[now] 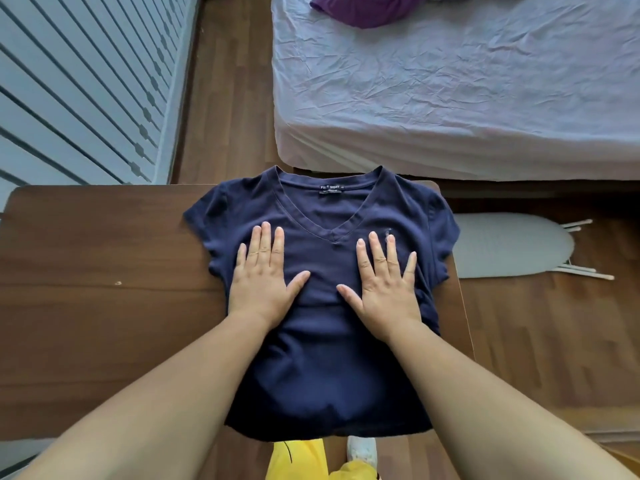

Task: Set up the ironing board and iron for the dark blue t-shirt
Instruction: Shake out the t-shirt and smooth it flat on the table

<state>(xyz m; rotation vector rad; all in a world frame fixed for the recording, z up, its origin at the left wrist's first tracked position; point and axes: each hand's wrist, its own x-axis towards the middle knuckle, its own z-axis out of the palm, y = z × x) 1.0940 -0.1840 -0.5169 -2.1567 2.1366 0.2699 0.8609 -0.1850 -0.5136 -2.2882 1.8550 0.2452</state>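
The dark blue t-shirt [322, 362] lies face up on the right part of a brown wooden table [104, 289], V-neck pointing away from me. My left hand [265, 275] rests flat on its chest, fingers spread, and my right hand [386, 278] lies flat beside it on the other half of the chest. Neither hand holds anything. A small grey ironing board [509, 249] lies on the wooden floor to the right of the table, its white legs sticking out. No iron is in view.
A bed with a wrinkled pale sheet [467, 98] stands beyond the table, with a purple garment [367, 10] at its far edge. White slatted doors [79, 88] fill the left. Wooden floor [540, 341] lies right of the table.
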